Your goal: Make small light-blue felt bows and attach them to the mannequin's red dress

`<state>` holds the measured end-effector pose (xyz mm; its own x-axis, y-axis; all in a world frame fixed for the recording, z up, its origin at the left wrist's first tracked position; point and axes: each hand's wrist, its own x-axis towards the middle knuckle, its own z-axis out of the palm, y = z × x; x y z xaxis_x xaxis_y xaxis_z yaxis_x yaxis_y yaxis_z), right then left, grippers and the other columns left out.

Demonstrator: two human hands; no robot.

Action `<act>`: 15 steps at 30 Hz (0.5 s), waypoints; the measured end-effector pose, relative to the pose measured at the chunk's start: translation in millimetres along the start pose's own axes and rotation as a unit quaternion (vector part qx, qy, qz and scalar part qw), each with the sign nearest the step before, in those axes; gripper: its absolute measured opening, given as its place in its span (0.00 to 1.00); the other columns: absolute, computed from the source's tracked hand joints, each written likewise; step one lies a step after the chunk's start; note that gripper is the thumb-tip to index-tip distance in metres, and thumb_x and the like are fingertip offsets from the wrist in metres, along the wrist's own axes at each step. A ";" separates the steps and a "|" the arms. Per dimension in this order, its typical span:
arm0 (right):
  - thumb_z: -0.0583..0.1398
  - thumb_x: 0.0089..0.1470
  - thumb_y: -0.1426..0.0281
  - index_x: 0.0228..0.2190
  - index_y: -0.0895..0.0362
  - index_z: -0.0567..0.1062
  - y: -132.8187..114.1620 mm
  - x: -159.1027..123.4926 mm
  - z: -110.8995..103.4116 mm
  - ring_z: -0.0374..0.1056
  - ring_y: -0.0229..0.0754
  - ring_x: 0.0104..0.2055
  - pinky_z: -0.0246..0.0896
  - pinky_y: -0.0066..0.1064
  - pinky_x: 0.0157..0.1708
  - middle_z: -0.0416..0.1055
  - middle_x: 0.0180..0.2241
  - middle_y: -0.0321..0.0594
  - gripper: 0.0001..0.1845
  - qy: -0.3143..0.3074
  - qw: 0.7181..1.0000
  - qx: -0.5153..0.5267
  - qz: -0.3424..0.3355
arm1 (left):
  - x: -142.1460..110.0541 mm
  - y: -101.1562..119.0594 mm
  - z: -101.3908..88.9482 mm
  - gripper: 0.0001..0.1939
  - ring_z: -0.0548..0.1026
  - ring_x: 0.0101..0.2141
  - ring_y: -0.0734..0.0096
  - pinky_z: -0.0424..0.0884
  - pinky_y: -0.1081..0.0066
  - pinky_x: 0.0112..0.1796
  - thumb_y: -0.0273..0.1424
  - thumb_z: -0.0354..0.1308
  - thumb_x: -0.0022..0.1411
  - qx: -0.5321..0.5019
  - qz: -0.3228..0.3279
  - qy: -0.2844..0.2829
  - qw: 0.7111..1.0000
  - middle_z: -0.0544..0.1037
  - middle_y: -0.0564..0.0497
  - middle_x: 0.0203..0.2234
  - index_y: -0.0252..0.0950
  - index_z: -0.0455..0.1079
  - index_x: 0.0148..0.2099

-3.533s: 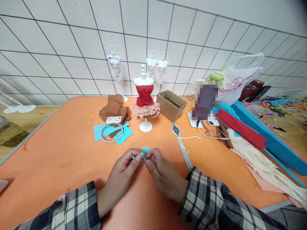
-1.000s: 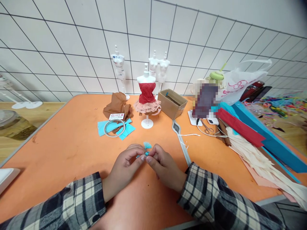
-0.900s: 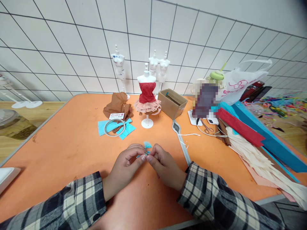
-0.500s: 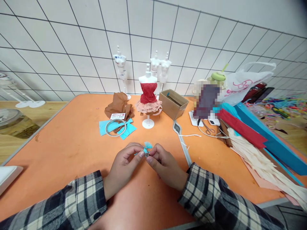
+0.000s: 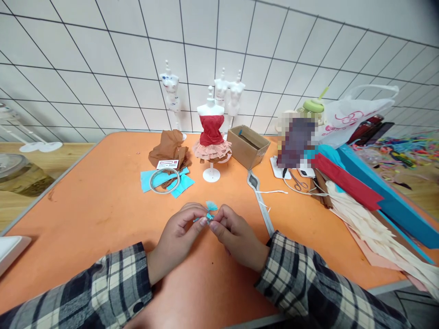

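Note:
Between my fingertips is a small gathered piece of turquoise crepe paper [image 5: 211, 206], with its frilled end fanned out upward. My left hand [image 5: 180, 230] pinches it from the left with thumb and forefinger. From the right, my right hand [image 5: 236, 235] pinches the same piece, the fingertips of both hands almost meeting. My fingers cover the lower part of it. Beyond my hands a small white dress form [image 5: 210, 109] stands upright on its round base, wearing a red bodice [image 5: 211, 129] and a layered pink ruffled skirt [image 5: 212, 150].
Left of the form lie brown crepe paper [image 5: 166, 148], turquoise sheets [image 5: 146, 181] and a tape roll [image 5: 151, 183]. A cardboard box [image 5: 252, 157] stands behind on the right. Scissors [image 5: 300, 183], a grey strap [image 5: 264, 212] and coloured paper strips [image 5: 363, 224] lie to the right.
The view has shifted slightly. Both hands keep their pinch on the turquoise piece, whose fanned end sits a little higher above my fingertips.

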<state>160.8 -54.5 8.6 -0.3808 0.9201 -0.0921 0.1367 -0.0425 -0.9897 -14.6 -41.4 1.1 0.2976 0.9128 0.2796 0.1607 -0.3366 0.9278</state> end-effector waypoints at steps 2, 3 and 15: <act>0.55 0.59 0.60 0.29 0.54 0.59 0.9 -0.2 0.2 0.48 0.31 0.19 0.42 0.24 0.21 0.52 0.18 0.24 0.13 0.001 1.000 0.005 0.003 | 0.1 -0.6 -0.1 0.09 0.74 0.39 0.65 0.68 0.67 0.43 0.35 0.56 0.65 -0.001 0.001 -0.004 1.000 0.76 0.47 0.34 0.36 0.74 0.37; 0.55 0.59 0.59 0.29 0.54 0.59 1.6 -0.3 0.1 0.47 0.31 0.19 0.42 0.24 0.21 0.52 0.18 0.24 0.13 0.001 1.000 0.008 0.003 | 0.3 -0.9 -0.2 0.09 0.74 0.38 0.65 0.68 0.67 0.43 0.35 0.56 0.65 -0.002 0.001 -0.007 1.000 0.76 0.47 0.34 0.36 0.74 0.36; 0.56 0.58 0.58 0.28 0.54 0.60 4.2 0.4 -8.8 0.47 0.32 0.21 0.42 0.24 0.22 0.52 0.19 0.25 0.15 -0.033 0.999 0.002 0.003 | 1.9 -0.2 -2.1 0.10 0.73 0.40 0.62 0.68 0.62 0.46 0.36 0.57 0.64 0.000 0.016 -0.034 0.999 0.77 0.45 0.34 0.36 0.75 0.34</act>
<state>169.2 -50.9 5.4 -0.4398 0.8920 -0.1045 0.1357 -0.0490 -0.9895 -16.1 -39.1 2.0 0.3651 0.8841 0.2917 0.1510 -0.3655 0.9185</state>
